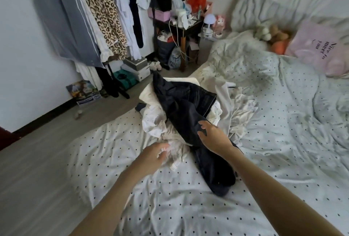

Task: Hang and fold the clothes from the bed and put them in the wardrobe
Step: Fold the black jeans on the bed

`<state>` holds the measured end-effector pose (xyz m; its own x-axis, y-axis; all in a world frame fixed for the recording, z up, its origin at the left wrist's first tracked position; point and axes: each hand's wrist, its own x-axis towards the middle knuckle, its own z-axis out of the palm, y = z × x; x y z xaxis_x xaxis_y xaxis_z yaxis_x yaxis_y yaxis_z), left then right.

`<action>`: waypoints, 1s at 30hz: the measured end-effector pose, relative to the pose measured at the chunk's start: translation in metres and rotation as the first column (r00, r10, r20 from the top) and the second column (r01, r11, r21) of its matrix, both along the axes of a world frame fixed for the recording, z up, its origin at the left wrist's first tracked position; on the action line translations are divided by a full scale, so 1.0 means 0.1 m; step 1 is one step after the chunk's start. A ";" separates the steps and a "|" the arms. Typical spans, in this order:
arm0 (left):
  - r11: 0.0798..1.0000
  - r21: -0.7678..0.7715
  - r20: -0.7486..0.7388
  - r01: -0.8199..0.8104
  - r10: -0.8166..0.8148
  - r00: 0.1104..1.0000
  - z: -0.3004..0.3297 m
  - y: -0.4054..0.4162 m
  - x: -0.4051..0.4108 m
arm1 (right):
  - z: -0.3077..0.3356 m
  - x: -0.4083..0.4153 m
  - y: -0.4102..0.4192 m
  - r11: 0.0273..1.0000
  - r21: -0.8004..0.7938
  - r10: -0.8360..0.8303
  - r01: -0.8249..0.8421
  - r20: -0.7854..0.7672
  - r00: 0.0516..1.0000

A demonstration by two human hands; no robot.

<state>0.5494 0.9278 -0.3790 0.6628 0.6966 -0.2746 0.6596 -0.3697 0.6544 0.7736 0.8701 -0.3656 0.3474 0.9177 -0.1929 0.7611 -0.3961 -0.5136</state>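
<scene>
Right hand [213, 137], seemingly open, on dark jeans [185, 107]

One head-worn wide-angle view, forward and down, close above the bed [132, 188], toward the far clothes rack [105, 18].

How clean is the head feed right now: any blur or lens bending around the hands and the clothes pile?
Head view: left hand smeared by motion blur, right hand sharper on the dark jeans; hanging clothes blurred at the upper left; wide-angle bending at the edges; soft, even light, no glare.
</scene>
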 end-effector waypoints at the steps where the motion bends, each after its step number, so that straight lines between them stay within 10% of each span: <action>1: 1.000 0.000 0.002 0.002 -0.002 1.000 0.00 0.16 0.04 | -0.02 0.02 0.13 1.000 -0.009 -0.015 0.015 0.004 1.000; 12: 0.974 0.214 0.096 -0.070 0.050 0.994 -0.27 2.09 0.90 | -0.64 0.37 1.61 0.978 -0.193 -0.062 0.082 0.107 0.992; 19: 0.796 0.577 -0.171 0.181 -0.099 0.980 -0.53 2.33 1.21 | -0.86 0.43 1.68 0.993 -0.037 -0.105 0.113 0.169 0.980; 25: 0.748 0.504 -0.521 0.431 -0.135 0.843 -0.66 2.13 1.35 | -0.97 0.21 1.26 0.999 -0.022 0.035 -0.033 0.073 0.997; 30: 0.738 0.517 -0.516 0.434 -0.136 0.846 -0.73 1.63 1.03 | -1.02 0.06 1.03 0.972 -0.164 0.178 -0.168 0.048 0.983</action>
<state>0.6525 1.0904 -0.4519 0.7777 0.6054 -0.1692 0.6006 -0.7951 -0.0842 0.7794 0.9734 -0.4678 0.2019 0.9242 -0.3242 0.8534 -0.3284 -0.4049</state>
